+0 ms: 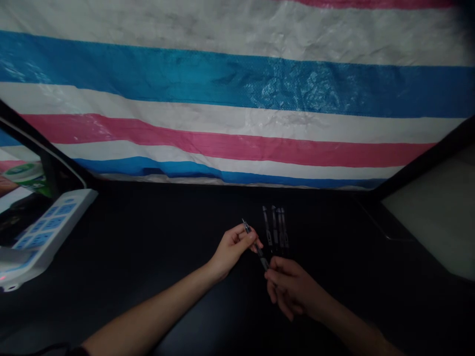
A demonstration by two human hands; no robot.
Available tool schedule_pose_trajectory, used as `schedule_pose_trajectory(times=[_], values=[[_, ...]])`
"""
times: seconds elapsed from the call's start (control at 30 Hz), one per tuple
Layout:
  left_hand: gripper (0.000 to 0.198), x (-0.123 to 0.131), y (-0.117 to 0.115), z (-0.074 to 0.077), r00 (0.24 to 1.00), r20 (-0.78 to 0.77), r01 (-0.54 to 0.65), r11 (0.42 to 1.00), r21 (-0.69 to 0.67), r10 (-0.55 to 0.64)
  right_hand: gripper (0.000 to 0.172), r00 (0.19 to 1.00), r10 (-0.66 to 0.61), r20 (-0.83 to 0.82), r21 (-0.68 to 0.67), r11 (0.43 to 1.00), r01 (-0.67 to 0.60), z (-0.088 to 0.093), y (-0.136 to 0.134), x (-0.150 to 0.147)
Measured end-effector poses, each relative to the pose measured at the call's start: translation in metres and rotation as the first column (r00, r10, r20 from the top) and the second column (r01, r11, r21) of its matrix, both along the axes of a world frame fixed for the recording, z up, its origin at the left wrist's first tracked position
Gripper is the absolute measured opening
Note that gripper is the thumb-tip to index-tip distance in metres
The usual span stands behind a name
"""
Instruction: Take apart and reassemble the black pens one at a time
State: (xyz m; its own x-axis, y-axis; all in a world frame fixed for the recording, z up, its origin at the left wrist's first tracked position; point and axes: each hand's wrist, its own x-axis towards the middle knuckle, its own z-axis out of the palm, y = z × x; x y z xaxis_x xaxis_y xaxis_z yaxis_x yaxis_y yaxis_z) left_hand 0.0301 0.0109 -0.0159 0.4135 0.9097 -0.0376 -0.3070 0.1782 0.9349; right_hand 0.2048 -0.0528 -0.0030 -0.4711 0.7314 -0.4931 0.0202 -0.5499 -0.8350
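My left hand point(236, 247) pinches a slim dark pen point(261, 253) near its upper end, where a narrow pointed tip sticks out past the thumb. The pen slants down to the right, and my right hand point(291, 287) holds its lower end between thumb and forefinger. The other fingers of that hand are loosely curled. Just beyond my hands, several similar dark pens point(275, 227) lie side by side on the black tabletop point(178, 227), their far ends pointing away from me. Dim light hides their fine detail.
A white power strip point(70, 232) with blue socket panels lies along the left edge. Behind it stands a green tub with a white lid point(27, 175). A striped plastic sheet point(222, 79) hangs across the back. Dark frame bars border both sides.
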Motion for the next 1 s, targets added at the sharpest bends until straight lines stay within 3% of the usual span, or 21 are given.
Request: schedule_pose_trajectory(times=[0.1, 0.23, 0.4, 0.57, 0.7, 0.87, 1.0], values=[[0.023, -0.0003, 0.0002, -0.0003, 1.000, 0.005, -0.007, 1.000, -0.009, 0.007, 0.046, 0.999, -0.019, -0.035, -0.031, 0.999, 0.018, -0.0002, 0.0002, -0.0002], [0.024, -0.0004, 0.0004, -0.0006, 1.000, -0.001, -0.005, 1.000, -0.003, 0.005, 0.039, 0.993, -0.035, 0.117, 0.087, 0.996, 0.024, 0.0010, 0.0002, 0.0010], [0.026, -0.0001, 0.0000, 0.0015, 1.000, -0.003, -0.024, 0.999, -0.026, 0.024, 0.038, 0.999, 0.005, 0.037, 0.044, 0.999, -0.007, 0.0005, -0.0001, 0.0009], [0.027, 0.0005, -0.0007, 0.0029, 0.999, -0.025, -0.032, 0.999, -0.013, 0.031, 0.034, 0.976, -0.035, 0.214, 0.153, 0.988, 0.002, 0.0001, -0.0019, -0.0014], [0.027, 0.0005, -0.0008, 0.0011, 0.999, -0.016, -0.041, 0.999, -0.017, 0.041, 0.042, 0.993, 0.007, 0.122, 0.109, 0.994, -0.020, -0.0012, -0.0024, -0.0018], [0.026, -0.0001, -0.0011, 0.0004, 0.999, -0.033, -0.043, 0.999, 0.005, 0.043, 0.031, 0.954, -0.129, 0.271, 0.281, 0.959, 0.049, -0.0001, -0.0040, -0.0024], [0.028, 0.0009, -0.0022, 0.0030, 0.998, -0.041, -0.043, 0.999, 0.004, 0.043, 0.032, 0.987, -0.011, 0.162, 0.143, 0.990, -0.012, 0.0012, -0.0031, -0.0008]])
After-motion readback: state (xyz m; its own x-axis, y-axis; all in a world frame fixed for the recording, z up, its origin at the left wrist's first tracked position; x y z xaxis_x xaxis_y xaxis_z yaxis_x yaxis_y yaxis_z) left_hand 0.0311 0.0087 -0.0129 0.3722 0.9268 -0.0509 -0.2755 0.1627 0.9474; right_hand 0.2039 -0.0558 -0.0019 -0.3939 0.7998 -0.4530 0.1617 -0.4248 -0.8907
